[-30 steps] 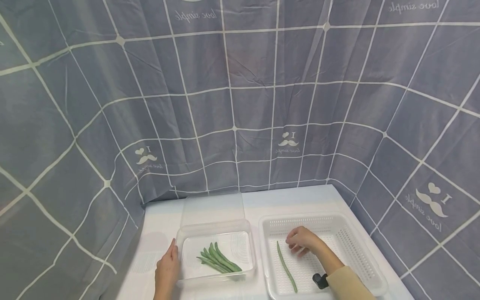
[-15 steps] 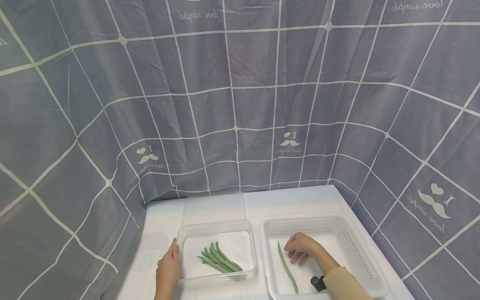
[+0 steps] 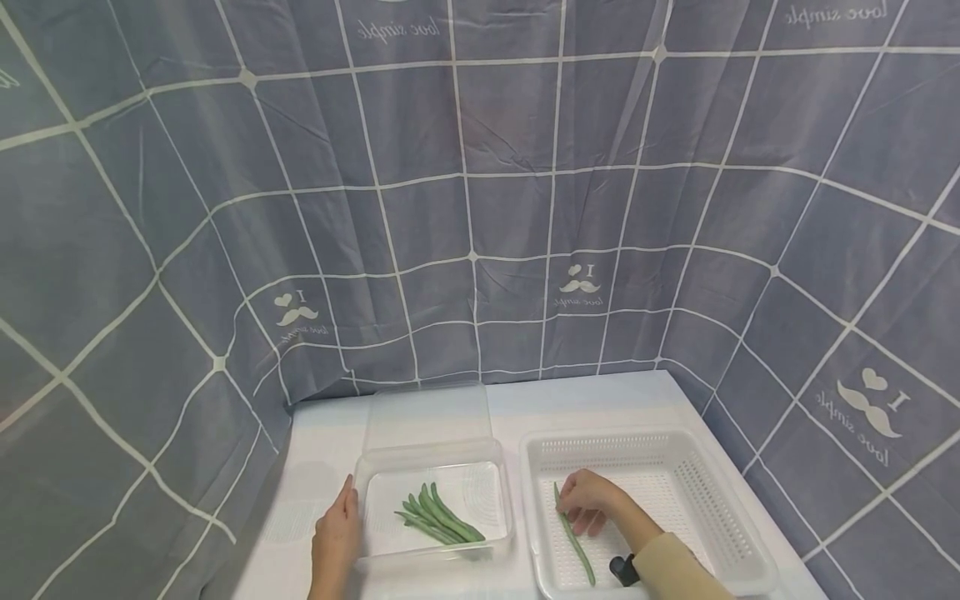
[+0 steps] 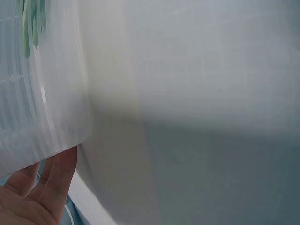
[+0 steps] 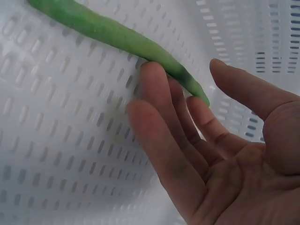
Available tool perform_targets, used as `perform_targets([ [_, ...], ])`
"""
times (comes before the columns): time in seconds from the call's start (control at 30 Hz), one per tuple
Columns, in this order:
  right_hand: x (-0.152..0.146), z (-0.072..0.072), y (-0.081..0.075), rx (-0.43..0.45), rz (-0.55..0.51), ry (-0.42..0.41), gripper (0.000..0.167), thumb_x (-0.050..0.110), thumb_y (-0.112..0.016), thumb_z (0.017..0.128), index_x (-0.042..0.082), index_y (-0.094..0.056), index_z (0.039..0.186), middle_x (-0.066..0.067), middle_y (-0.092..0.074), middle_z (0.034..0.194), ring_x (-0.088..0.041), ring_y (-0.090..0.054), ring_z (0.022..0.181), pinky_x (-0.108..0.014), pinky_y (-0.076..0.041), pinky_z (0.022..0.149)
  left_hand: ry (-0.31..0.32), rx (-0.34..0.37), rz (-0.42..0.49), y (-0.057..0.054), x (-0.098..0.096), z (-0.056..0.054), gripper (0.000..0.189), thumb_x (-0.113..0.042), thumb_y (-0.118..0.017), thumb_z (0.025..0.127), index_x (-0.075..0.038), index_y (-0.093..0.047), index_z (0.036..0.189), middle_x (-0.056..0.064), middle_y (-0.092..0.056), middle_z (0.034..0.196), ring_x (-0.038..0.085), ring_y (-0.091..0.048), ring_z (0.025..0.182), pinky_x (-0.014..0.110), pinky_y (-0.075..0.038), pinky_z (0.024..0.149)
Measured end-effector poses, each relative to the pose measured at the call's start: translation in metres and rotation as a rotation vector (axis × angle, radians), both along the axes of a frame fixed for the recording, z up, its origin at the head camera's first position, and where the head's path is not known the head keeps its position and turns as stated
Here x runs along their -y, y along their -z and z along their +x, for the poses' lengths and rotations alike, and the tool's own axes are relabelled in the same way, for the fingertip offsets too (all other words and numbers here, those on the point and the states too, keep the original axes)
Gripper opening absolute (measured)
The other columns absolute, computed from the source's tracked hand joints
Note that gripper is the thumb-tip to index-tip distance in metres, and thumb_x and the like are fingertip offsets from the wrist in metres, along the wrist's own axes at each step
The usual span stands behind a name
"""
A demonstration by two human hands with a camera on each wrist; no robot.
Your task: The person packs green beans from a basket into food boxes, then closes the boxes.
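Note:
A single green bean (image 3: 576,542) lies in the white perforated basket (image 3: 528,517). My right hand (image 3: 588,500) is over its far end; in the right wrist view the hand (image 5: 211,145) has its fingertips right at the bean (image 5: 117,35), with the thumb held apart. Several green beans (image 3: 442,518) lie bunched in the clear plastic container (image 3: 502,492) to the left. My left hand (image 3: 337,529) rests against that container's left side with extended fingers. Those fingers (image 4: 61,171) show at the lower corner of the container (image 4: 61,108) in the left wrist view.
Behind the container a flat clear lid (image 3: 427,414) lies on the white table (image 3: 600,392). Grey gridded curtains (image 3: 510,217) hang along the back and both sides. A small black device (image 3: 622,570) is worn at my right wrist.
My right hand has moved left within the basket, from beside the lone bean to its far end. The left hand and the bunched beans stay put.

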State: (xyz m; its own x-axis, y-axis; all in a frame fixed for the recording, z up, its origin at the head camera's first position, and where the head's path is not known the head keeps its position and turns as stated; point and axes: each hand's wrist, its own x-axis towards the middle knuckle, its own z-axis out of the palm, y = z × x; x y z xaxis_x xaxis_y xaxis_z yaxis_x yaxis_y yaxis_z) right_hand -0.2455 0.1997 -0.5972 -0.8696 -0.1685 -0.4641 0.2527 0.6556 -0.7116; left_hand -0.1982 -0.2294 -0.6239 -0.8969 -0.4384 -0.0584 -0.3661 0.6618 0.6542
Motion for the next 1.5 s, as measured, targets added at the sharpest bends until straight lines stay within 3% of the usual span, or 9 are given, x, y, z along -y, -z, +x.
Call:
perform_targets([
  [0.53, 0.025, 0.002, 0.007, -0.121, 0.220, -0.021, 0.029, 0.000, -0.083, 0.079, 0.010, -0.055, 0.081, -0.008, -0.068, 0.064, -0.022, -0.072, 0.055, -0.037, -0.063, 0.052, 0.017, -0.023, -0.004, -0.001, 0.002, 0.002, 0.058, -0.041, -0.027, 0.117, -0.005, -0.041, 0.161, 0.032, -0.049, 0.153, 0.058, -0.054, 0.134, 0.075, -0.049, 0.103],
  [0.93, 0.029, -0.001, 0.010, -0.092, 0.143, -0.023, 0.028, -0.009, -0.077, 0.077, 0.008, -0.056, 0.086, -0.010, -0.064, 0.073, -0.024, -0.069, 0.059, -0.038, -0.064, 0.053, 0.010, -0.029, 0.004, -0.004, 0.000, 0.002, 0.057, -0.039, -0.029, 0.117, -0.004, -0.041, 0.161, 0.031, -0.048, 0.154, 0.057, -0.053, 0.136, 0.074, -0.047, 0.106],
  [1.17, 0.027, -0.003, 0.008, -0.070, 0.113, -0.056, 0.024, -0.004, -0.075, 0.081, 0.004, -0.066, 0.102, -0.012, -0.068, 0.074, -0.024, -0.071, 0.064, -0.037, -0.065, 0.053, 0.019, -0.030, -0.005, -0.001, 0.002, 0.001, 0.057, -0.039, -0.028, 0.117, -0.004, -0.041, 0.161, 0.031, -0.048, 0.154, 0.057, -0.053, 0.136, 0.074, -0.047, 0.107],
  [1.5, 0.020, 0.001, -0.004, -0.044, 0.005, -0.025, 0.032, -0.002, -0.066, 0.082, 0.003, -0.070, 0.114, -0.015, -0.067, 0.081, -0.026, -0.068, 0.071, -0.039, -0.066, 0.056, 0.012, -0.041, -0.007, 0.000, 0.001, 0.002, 0.058, -0.040, -0.027, 0.118, -0.003, -0.041, 0.161, 0.031, -0.049, 0.153, 0.057, -0.053, 0.136, 0.074, -0.047, 0.107],
])
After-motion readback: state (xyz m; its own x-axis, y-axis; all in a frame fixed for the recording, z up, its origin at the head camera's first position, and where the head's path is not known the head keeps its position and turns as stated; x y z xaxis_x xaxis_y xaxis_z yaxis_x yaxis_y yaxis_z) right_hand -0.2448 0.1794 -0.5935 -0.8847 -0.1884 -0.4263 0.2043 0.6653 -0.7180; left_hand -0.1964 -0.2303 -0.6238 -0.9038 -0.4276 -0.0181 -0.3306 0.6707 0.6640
